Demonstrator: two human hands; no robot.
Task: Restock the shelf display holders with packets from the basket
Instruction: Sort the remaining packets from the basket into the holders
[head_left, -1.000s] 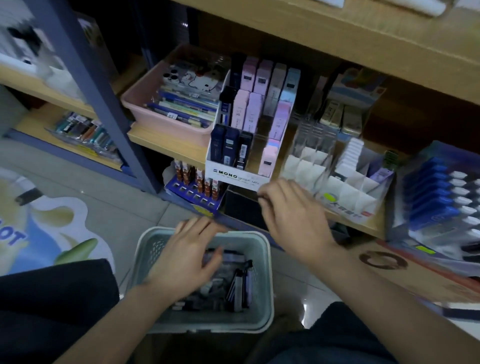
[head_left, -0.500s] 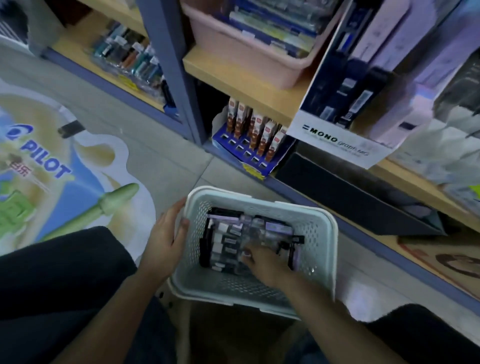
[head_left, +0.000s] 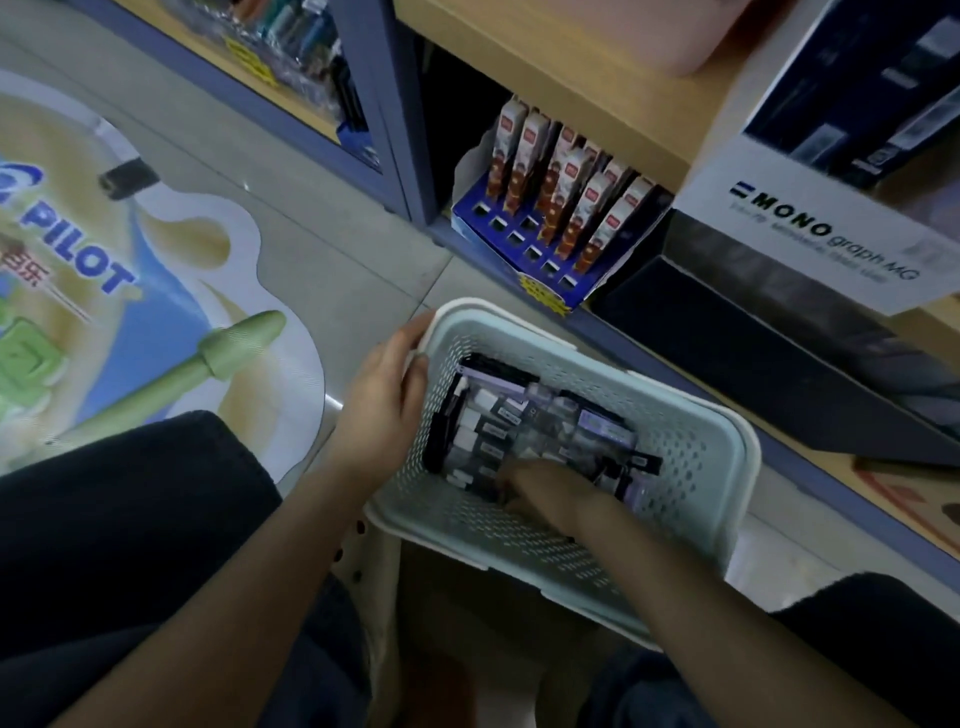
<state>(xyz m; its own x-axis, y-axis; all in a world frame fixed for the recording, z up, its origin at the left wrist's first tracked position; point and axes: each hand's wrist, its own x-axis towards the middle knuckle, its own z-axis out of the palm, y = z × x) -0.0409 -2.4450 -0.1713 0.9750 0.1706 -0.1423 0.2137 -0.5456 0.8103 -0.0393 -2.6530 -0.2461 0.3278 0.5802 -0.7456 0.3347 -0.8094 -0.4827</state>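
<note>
The left hand (head_left: 384, 400) grips the left rim of the pale basket (head_left: 696, 457), fingers curled round its edge, while the right hand (head_left: 550, 493) reaches down inside. The basket sits above a grey tiled floor (head_left: 311, 249), below a wooden shelf (head_left: 571, 67). The packets (head_left: 498, 421) lie heaped under the right fingertips; blur hides whether the fingertips pinch one.

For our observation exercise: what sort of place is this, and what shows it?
Probably a stationery shop: a MONO graph MG display box, a blue display holder of upright packets, and a PILOT pen floor sticker.
</note>
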